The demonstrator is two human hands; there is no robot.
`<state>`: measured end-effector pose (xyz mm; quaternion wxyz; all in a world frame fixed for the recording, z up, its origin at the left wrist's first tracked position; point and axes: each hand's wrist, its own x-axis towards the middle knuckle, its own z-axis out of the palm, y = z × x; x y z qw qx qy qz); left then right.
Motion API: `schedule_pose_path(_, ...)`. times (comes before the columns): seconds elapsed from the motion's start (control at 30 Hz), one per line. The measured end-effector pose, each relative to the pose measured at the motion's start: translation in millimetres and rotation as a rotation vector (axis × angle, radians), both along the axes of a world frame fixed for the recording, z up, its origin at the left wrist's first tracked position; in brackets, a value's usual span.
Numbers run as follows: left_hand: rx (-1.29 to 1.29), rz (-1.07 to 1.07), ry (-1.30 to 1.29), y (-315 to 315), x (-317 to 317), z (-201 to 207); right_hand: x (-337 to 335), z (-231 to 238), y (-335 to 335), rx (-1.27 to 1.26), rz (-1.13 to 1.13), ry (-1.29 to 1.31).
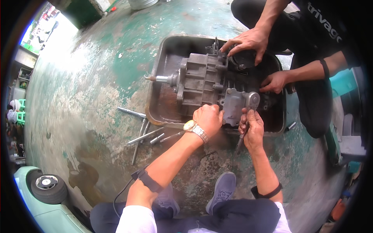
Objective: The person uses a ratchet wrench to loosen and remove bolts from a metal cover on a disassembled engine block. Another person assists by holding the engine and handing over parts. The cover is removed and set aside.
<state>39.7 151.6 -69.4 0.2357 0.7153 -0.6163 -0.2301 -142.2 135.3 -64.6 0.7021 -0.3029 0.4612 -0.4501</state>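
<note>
A grey metal gearbox point(200, 73) lies in a dark shallow tray point(155, 91), its splined shaft point(157, 79) pointing left. My left hand point(208, 118), a watch on its wrist, is closed against the gearbox's near edge; its fingertips are partly hidden. In my right hand point(253, 126) is a ratchet wrench point(252, 101). The wrench's round head sits by the right edge of a flat cover plate point(233, 105), and its handle slants down toward me. Whether a socket sits on a bolt is hidden under the head.
Across the tray, a co-worker's hand point(250, 43) spreads over the gearbox's far side; their other hand point(275, 81) touches its right part. Several metal bars and a tool point(143, 134) lie on the floor left of my hand. A car wheel point(48, 188) stands lower left.
</note>
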Motion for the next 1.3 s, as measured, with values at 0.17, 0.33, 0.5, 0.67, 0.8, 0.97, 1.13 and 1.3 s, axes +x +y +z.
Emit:
schedule_pose_path(0.17, -0.014, -0.022, 0.014, -3, 2, -1, 14, 0, 2, 0.008, -0.058, -0.054)
schedule_pose_path(0.33, -0.012, -0.039, 0.027, -7, 2, 3, 21, -4, 1, 0.005, -0.025, -0.046)
schedule_pose_path(0.5, -0.208, -0.208, -0.176, -14, 6, 18, 1, -3, -10, 0.012, 0.094, 0.043)
schedule_pose_path(0.67, 0.024, -0.686, -0.446, 9, -26, 82, 6, -3, -10, -0.095, 0.08, 0.125)
schedule_pose_path(0.8, -0.023, -0.926, -0.748, 67, -65, 135, 8, 1, -8, 0.039, 0.062, 0.094)
schedule_pose_path(0.97, -0.09, -1.065, -0.746, 88, -67, 140, 7, 1, -8, 0.006, 0.11, 0.073)
schedule_pose_path(1.13, -0.061, -1.05, -0.739, 93, -68, 133, 7, 1, -8, -0.002, 0.124, 0.026)
schedule_pose_path(1.3, -0.059, -1.013, -0.749, 91, -71, 124, 7, 1, -9, 0.007, 0.129, 0.019)
